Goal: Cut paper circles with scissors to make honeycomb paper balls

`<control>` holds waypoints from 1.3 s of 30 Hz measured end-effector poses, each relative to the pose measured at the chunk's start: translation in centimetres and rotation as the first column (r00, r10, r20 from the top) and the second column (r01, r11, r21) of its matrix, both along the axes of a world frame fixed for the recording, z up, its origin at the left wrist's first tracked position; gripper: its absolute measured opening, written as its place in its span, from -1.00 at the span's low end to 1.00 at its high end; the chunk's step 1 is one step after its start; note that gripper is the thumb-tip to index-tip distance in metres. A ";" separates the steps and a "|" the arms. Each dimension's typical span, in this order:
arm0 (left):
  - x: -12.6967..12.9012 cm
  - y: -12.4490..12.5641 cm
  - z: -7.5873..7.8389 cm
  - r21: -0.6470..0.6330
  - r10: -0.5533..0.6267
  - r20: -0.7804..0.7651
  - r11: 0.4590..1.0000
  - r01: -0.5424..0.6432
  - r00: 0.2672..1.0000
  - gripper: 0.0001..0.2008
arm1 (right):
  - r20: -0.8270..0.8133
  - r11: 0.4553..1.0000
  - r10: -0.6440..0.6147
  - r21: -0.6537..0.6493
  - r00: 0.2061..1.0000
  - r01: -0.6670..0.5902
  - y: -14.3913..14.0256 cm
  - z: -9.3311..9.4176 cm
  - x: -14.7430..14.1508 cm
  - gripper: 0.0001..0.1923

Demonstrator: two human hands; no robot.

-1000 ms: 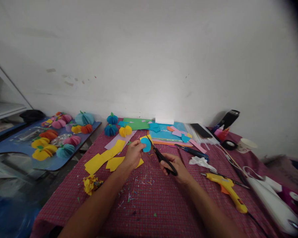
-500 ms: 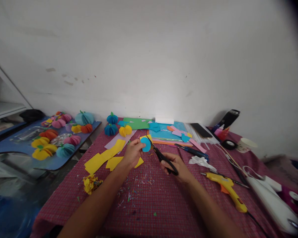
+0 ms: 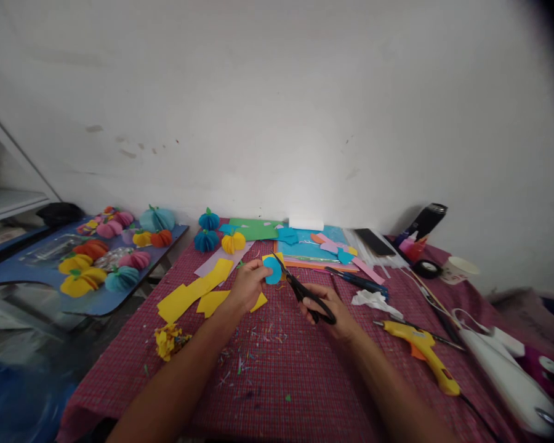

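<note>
A: Start at the left. What's on the blue tabletop (image 3: 96, 305)?

B: Paper pumpkins: two light-blue pumpkins (image 3: 156, 218), the others too bunched to count surely.

A: And on the red cloth-covered tabletop (image 3: 305, 387)?

B: One yellow clump (image 3: 167, 342), then three more pumpkins: two blue pumpkins (image 3: 206, 240) and one yellow pumpkin (image 3: 233, 243).

A: Next, the hands?

B: The left hand (image 3: 249, 286) has its fingers pinching one blue disc (image 3: 272, 271), laid against one piece of yellow paper (image 3: 280, 257) above the middle of the red cloth. The right hand (image 3: 327, 307) has its fingers around the handles of one pair of scissors (image 3: 297, 288), blades over the yellow paper, just right of the disc.

A: Further right?

B: One phone (image 3: 375, 243), one glue gun (image 3: 422, 354), one bottle (image 3: 428, 223), one cup (image 3: 459, 271).

A: Anything different from half a second ago?

B: The disc and yellow paper have shifted slightly right, and the scissors' handles too. The glue gun hasn't moved.
</note>
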State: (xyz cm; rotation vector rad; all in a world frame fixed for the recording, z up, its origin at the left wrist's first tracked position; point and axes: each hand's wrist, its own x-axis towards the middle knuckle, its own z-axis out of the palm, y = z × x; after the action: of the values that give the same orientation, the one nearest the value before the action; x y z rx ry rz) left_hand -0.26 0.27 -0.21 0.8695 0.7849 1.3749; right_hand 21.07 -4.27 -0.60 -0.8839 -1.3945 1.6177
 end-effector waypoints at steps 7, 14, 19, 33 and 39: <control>0.4 -0.2 0.0 -0.008 -0.016 0.020 1.000 0.016 1.000 -0.81 | -0.015 0.999 -0.035 -0.032 0.999 0.034 -0.1 -0.1 -0.3 -0.62; 0.5 -0.4 0.3 -0.018 -0.016 0.034 1.000 0.016 0.999 -0.80 | 0.003 0.999 -0.042 -0.029 0.999 0.042 -0.1 0.1 -0.3 -0.62; 0.4 -0.4 0.2 -0.003 -0.033 0.032 0.999 0.033 0.999 -0.81 | 0.047 1.000 -0.018 -0.020 0.999 0.019 -0.1 0.7 -0.1 -0.60; -0.1 -0.1 0.4 -0.015 -0.061 -0.002 0.998 0.061 0.998 -0.86 | 0.078 1.000 0.014 0.026 0.997 -0.016 -0.1 0.9 0.2 -0.65; -0.3 0.0 0.3 -0.007 -0.082 -0.009 0.997 0.082 0.997 -0.86 | 0.087 0.998 0.034 0.040 0.996 -0.038 -0.1 1.1 0.4 -0.68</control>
State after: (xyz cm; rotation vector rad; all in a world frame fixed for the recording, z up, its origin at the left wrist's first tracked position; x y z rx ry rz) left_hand -0.60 0.23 0.09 0.8939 0.7529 1.2959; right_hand 21.52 -4.32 0.52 -0.9182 -1.5065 1.5879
